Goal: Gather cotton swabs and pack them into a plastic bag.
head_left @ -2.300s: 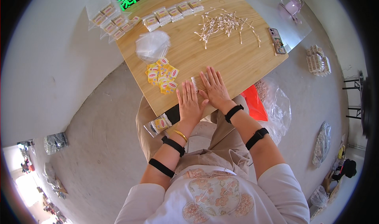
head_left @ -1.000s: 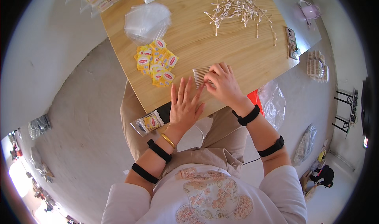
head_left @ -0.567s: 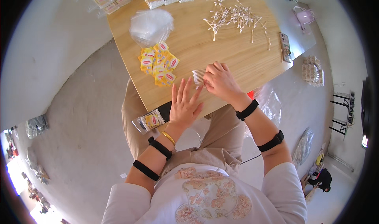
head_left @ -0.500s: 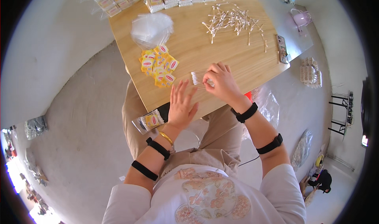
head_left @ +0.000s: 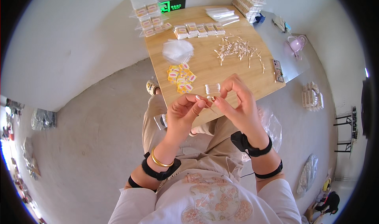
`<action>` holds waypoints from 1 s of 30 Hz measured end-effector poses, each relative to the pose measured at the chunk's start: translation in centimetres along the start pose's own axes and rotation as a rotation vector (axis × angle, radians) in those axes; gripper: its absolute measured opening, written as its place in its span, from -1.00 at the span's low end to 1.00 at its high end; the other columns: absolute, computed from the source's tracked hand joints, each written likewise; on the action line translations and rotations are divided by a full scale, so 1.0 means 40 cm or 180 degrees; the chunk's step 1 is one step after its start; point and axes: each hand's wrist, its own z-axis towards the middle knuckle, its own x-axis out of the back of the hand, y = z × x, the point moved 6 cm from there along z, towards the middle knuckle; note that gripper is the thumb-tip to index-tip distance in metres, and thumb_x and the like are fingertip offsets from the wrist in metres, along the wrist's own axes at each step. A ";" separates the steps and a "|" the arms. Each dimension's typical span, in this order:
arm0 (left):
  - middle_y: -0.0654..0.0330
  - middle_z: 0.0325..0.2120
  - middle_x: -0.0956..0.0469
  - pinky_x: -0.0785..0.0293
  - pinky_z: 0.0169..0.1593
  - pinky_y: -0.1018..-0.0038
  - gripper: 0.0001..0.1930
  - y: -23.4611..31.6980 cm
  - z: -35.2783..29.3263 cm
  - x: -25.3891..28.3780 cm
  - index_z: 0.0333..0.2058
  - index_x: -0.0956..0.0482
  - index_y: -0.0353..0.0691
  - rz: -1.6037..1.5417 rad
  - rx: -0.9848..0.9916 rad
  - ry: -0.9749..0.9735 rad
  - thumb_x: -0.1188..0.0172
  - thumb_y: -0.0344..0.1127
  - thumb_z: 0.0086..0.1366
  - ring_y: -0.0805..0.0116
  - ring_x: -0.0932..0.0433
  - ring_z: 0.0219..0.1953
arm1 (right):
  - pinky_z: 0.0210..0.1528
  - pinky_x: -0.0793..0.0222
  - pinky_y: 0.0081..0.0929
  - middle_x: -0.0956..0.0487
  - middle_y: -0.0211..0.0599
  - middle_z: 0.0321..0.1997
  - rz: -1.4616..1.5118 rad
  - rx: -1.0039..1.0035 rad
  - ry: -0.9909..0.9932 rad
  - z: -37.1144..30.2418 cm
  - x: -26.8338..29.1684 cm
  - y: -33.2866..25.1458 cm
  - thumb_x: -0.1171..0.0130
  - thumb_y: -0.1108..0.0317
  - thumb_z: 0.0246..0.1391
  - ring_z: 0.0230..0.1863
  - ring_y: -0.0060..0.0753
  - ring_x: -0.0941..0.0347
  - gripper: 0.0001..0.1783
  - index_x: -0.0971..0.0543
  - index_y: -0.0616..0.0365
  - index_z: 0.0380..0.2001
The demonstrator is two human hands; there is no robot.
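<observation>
My left hand (head_left: 182, 112) is raised over the table's near edge, thumb and forefinger closed on a thin cotton swab (head_left: 197, 97) whose white tip shows. Facing it, my right hand (head_left: 241, 105) has its thumb and forefinger pinched together close to the left fingertips; what lies in that pinch is too small to make out. Just beyond the hands, a neat row of cotton swabs (head_left: 213, 88) lies side by side on the wooden table (head_left: 205, 68). Left of it are yellow printed cards (head_left: 181, 78) in a loose heap. Farther right spreads a tangled pile of cotton swabs (head_left: 239, 50).
Clear plastic bags (head_left: 178, 51) lie beyond the cards. Packed swab bundles (head_left: 197, 30) line the back, with stacked packs (head_left: 149, 20) at the far left. A phone (head_left: 278, 70) rests at the right edge. By my left thigh is a partly hidden swab pack (head_left: 161, 121).
Both hands have lifted off the table and come together, the left now pinching a swab. The row of swabs stays on the table. My view has tilted up, showing more of the far side.
</observation>
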 end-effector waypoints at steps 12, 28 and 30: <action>0.12 -0.24 -0.68 -0.59 -0.02 0.44 -0.89 0.167 -0.166 -0.072 -0.19 -0.62 -0.39 0.0244 -0.0502 -0.0190 -0.26 -0.53 0.32 0.40 -0.66 -0.19 | 0.13 -0.33 -0.29 -0.41 0.07 0.27 -0.0462 0.1018 0.0396 -0.131 -0.035 -0.268 -0.30 0.48 -0.08 0.23 0.01 -0.38 -0.68 -0.54 0.19 -0.18; 0.22 -0.31 -0.68 -0.52 -0.07 0.54 -0.92 0.222 -0.295 -0.139 -0.23 -0.64 -0.36 0.0303 -0.0708 -0.0373 -0.29 -0.53 0.30 0.56 -0.58 -0.22 | -0.15 -0.28 -0.36 -0.44 -0.33 -0.28 -0.0988 0.1367 0.0385 -0.261 -0.046 -0.351 -0.33 0.53 -0.16 -0.19 -0.24 -0.34 -0.79 -0.61 0.09 -0.37; 0.25 -0.33 -0.68 -0.50 -0.10 0.57 -0.93 0.222 -0.306 -0.138 -0.25 -0.65 -0.36 0.0462 -0.0755 -0.0317 -0.30 -0.53 0.29 0.59 -0.57 -0.25 | -0.20 -0.27 -0.36 -0.43 -0.36 -0.31 -0.1123 0.1490 0.0337 -0.274 -0.052 -0.359 -0.34 0.53 -0.18 -0.23 -0.24 -0.32 -0.77 -0.61 0.07 -0.37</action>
